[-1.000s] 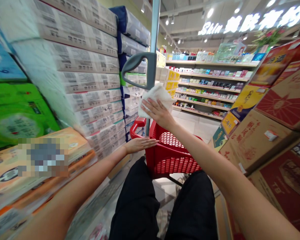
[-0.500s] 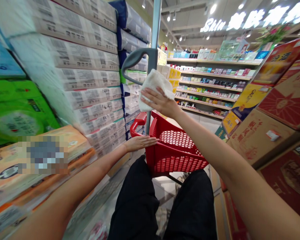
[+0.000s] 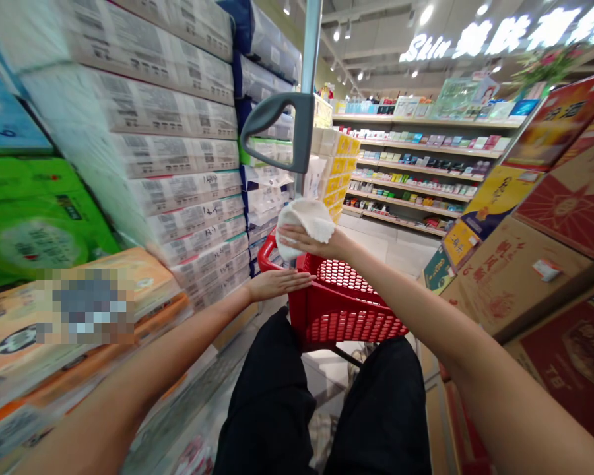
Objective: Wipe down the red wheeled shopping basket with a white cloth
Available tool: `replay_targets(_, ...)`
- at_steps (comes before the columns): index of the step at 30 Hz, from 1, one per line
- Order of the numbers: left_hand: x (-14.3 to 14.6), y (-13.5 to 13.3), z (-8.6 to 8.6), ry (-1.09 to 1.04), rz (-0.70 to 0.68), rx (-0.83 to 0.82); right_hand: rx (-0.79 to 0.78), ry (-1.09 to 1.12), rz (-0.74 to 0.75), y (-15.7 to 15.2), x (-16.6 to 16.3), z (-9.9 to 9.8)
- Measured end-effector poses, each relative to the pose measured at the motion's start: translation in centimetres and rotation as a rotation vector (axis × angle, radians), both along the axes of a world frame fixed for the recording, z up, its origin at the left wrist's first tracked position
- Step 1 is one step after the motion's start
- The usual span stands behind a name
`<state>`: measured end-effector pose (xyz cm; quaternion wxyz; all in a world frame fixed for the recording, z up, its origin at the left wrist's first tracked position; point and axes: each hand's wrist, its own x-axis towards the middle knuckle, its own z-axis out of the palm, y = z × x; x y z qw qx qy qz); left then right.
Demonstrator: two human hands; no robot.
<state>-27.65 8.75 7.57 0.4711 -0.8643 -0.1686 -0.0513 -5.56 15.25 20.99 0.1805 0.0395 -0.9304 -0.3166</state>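
Note:
My right hand (image 3: 319,244) holds a white cloth (image 3: 309,214) against the lower part of a metal pole (image 3: 311,53), its fingers laid over the cloth. Above the cloth, a grey loop handle (image 3: 304,132) is fixed to the pole. A red shopping basket (image 3: 346,316) with perforated sides stands in front of my knees. My left hand (image 3: 280,284) lies flat on the near corner of its rim, fingers stretched out and together, holding nothing. The red basket handle (image 3: 266,254) shows just beyond that hand. The cloth covers the stretch of pole behind it.
Tall stacks of wrapped packs (image 3: 178,125) rise on the left, with orange packs (image 3: 158,267) lower and nearer. Cardboard cartons (image 3: 505,264) are piled close on the right. Farther back are shelves (image 3: 426,155) of small boxed goods, beyond a pale floor (image 3: 376,241).
My right hand and the cloth have moved down the pole, from beside the grey handle to just above the basket. My left hand stays on the rim.

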Motion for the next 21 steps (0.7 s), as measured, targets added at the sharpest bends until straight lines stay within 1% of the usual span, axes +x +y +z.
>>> replay_targets(2,0.0,0.0,0.2,0.037,0.029,0.04,0.012,0.139,-0.034,0.2,-0.2,4.1)
replay_targets(3,0.0,0.0,0.2,0.059,0.047,0.062,0.007,0.199,-0.049,0.2,-0.4,5.7)
replay_targets(4,0.0,0.0,0.3,0.078,0.065,0.083,-0.008,0.247,-0.066,0.1,-0.6,6.8)
replay_targets(5,0.0,0.0,0.3,0.088,0.077,0.1,-0.027,0.281,-0.079,0.0,-0.9,7.3)
replay_targets(6,0.0,0.0,0.3,0.089,0.08,0.111,-0.045,0.306,-0.093,-0.1,-1.1,7.1)
replay_targets(7,-0.1,0.0,0.3,0.086,0.073,0.113,-0.051,0.322,-0.108,-0.3,-1.2,6.3)
replay_targets(8,-0.1,0.0,0.2,0.079,0.063,0.107,-0.029,0.336,-0.124,-0.5,-1.4,4.8)
replay_targets(9,-0.1,0.1,0.1,0.072,0.05,0.093,0.034,0.346,-0.138,-0.7,-1.4,3.0)
replay_targets(10,-0.2,0.1,0.0,0.063,0.037,0.07,0.13,0.347,-0.155,-0.9,-1.4,0.8)
replay_targets(11,-0.3,0.2,-0.2,0.048,0.025,0.036,0.286,0.338,-0.163,-1.2,-1.4,-1.3)
replay_targets(13,-0.4,0.3,-0.6,0.009,0.002,-0.042,0.686,0.314,-0.191,-1.5,-1.1,-4.9)
replay_targets(14,-0.4,0.4,-0.7,-0.009,-0.009,-0.074,0.841,0.3,-0.198,-1.6,-0.9,-5.9)
replay_targets(15,-0.4,0.4,-0.8,-0.019,-0.015,-0.095,0.927,0.272,-0.197,-1.6,-0.7,-6.3)
replay_targets(16,-0.4,0.4,-0.8,-0.019,-0.011,-0.104,0.938,0.234,-0.177,-1.5,-0.5,-6.1)
replay_targets(17,-0.4,0.4,-0.7,-0.009,-0.001,-0.1,0.883,0.19,-0.145,-1.3,-0.3,-5.2)
replay_targets(19,-0.3,0.3,-0.4,0.025,0.027,-0.079,0.675,0.125,-0.108,-0.8,-0.2,-2.1)
replay_targets(21,-0.2,0.2,0.0,0.05,0.046,-0.056,0.475,0.157,-0.126,-0.5,-0.3,1.7)
